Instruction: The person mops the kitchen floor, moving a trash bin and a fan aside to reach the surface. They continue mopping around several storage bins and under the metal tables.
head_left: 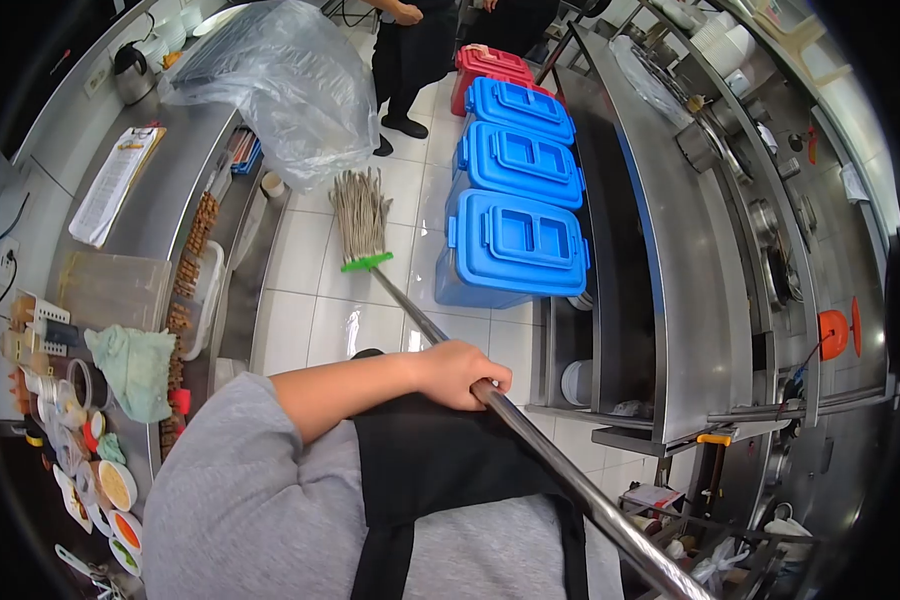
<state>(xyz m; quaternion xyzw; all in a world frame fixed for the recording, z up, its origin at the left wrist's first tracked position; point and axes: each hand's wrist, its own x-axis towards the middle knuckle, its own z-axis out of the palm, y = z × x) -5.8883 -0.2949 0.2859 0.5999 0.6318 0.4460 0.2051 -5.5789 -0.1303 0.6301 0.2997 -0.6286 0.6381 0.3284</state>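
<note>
one hand in view: the left hand [457, 372], fingers curled fully round a smooth, shiny metal mop handle [550, 455]; the grip is closed on the pole about midway along its visible length. the right hand is out of frame. grey sleeve and black apron strap fill the lower foreground.

the handle runs diagonally from bottom right up toward the centre, ending in a bright green plastic clamp [367, 262]. above the clamp the mop head [360, 212] fans out, stringy beige cords, limp and flat on the floor. the mop head lies well ahead of the hand, up the aisle.

floor [310, 300]: glossy pale square tiles with dark grout lines, reflections visible near the pole.

just right of the mop head, three blue plastic lidded bins [515, 245] stand in a row, rectangular with moulded lids; a red bin [485, 65] sits behind them. a large clear crumpled plastic bag [290, 80] rests above the mop head, at the end of the left tabletop.

left tabletop [165, 215]: brushed steel, carrying a clipboard [115, 185], a green cloth [135, 365], small sauce bowls and skewers in a tray. right side: long steel tabletop [685, 280] with shelves below, stacked plates underneath.

another person [410, 60] in dark clothes stands at the far end of the narrow kitchen aisle.
</note>
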